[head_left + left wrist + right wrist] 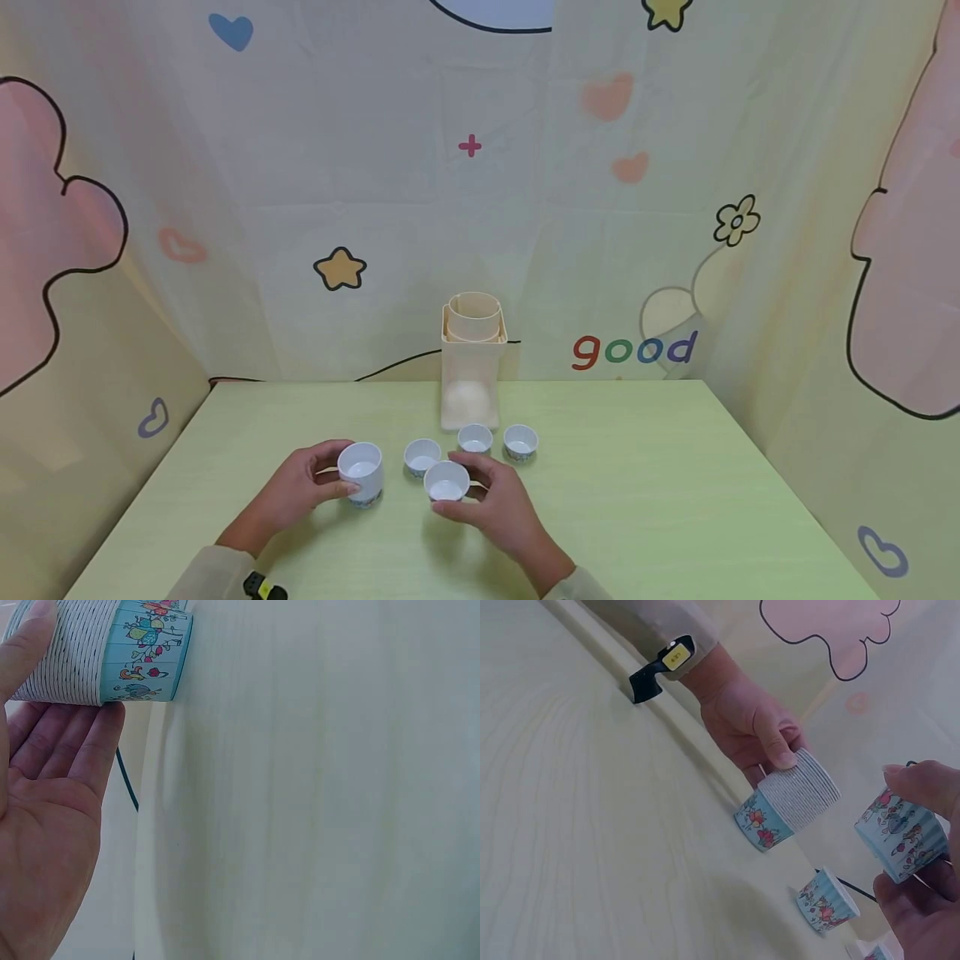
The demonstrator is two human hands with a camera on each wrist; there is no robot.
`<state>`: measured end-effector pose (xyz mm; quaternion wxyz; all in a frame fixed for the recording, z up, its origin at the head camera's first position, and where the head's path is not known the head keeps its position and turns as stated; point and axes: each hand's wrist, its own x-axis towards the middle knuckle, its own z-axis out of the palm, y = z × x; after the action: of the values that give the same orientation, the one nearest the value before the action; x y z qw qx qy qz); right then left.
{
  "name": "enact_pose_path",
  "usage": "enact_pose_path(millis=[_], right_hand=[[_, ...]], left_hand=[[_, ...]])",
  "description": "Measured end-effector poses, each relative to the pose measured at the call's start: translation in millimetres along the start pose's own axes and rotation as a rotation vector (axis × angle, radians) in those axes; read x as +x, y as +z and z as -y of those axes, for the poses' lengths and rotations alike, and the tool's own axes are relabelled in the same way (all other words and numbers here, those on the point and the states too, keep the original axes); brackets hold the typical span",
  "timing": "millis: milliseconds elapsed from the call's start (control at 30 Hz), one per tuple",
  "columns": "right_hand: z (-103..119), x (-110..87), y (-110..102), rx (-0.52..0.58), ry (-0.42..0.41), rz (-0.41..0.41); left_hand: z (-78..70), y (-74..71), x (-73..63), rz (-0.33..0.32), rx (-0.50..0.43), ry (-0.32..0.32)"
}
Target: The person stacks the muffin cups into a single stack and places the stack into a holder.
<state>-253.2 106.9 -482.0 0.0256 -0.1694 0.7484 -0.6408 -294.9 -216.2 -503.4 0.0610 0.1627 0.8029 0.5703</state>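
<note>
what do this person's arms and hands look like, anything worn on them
The left hand and right hand wear no gloves. Both arms have pale, greyish-beige sleeves. Over the left cuff sits a black device bearing a yellow label with small dark marks I can't read.

Left-wrist view: nested stack of white, blue-printed paper cups point(90, 660) clipped by top edge. Right-wrist view: right hand point(504, 504) cropped at right edge.
</note>
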Motion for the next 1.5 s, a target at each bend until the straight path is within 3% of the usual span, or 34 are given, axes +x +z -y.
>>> enact_pose_path(millis=[567, 967, 1500], right_hand=[[13, 18.9, 24, 0.101, -0.041, 0.024], [18, 34.3, 47, 0.104, -0.033, 0.022], [24, 56.4, 75, 0.105, -0.054, 0.015]], left_hand=[[-0.1, 0.3, 0.1, -0.004, 0.008, 0.012], [0.3, 0.0, 0.0, -0.002, 0.003, -0.013], [6.6, -0.1, -0.1, 0.01, -0.007, 0.032]])
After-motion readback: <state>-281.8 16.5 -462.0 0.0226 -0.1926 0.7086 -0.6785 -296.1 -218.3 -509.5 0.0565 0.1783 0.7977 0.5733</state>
